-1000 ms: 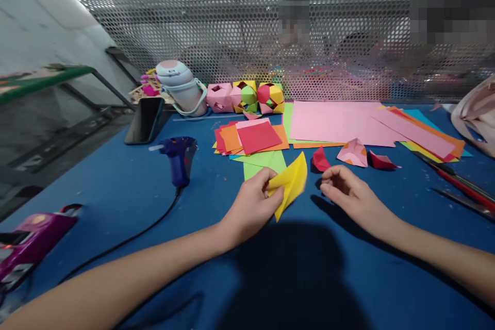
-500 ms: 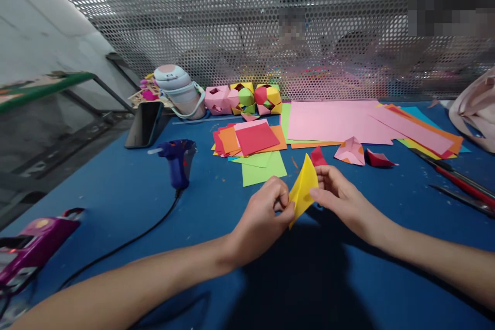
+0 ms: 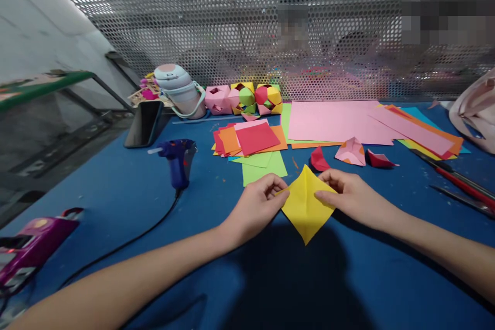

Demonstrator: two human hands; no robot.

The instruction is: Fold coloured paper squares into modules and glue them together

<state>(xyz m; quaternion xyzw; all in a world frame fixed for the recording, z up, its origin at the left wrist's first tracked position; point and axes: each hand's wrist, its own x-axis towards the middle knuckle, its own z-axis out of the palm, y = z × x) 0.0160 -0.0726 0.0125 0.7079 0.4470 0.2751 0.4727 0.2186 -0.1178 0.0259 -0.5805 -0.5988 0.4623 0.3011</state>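
Observation:
A yellow square of paper [image 3: 306, 209] is held up between my hands, one corner pointing toward me and a crease running down its middle. My left hand [image 3: 263, 205] pinches its left corner, and my right hand [image 3: 344, 197] pinches the right one. Just beyond the paper lies a folded red paper piece [image 3: 319, 159]. A folded pink piece with orange patches [image 3: 350, 152] and a dark red folded piece [image 3: 381, 159] lie behind my right hand. Small coloured paper squares [image 3: 258, 138] are piled past my left hand.
On the blue table [image 3: 185, 263] a blue glue gun [image 3: 178, 162] stands at left, its cord running to a purple power strip [image 3: 36, 242]. Phone [image 3: 144, 125], bottle [image 3: 181, 93], folded paper balls [image 3: 243, 99] and large paper sheets [image 3: 336, 121] line the back. Scissors [image 3: 464, 180] lie right.
The yellow paper was folded over and seen edge-on; now it is opened out flat toward me. My hands have moved apart to its opposite corners.

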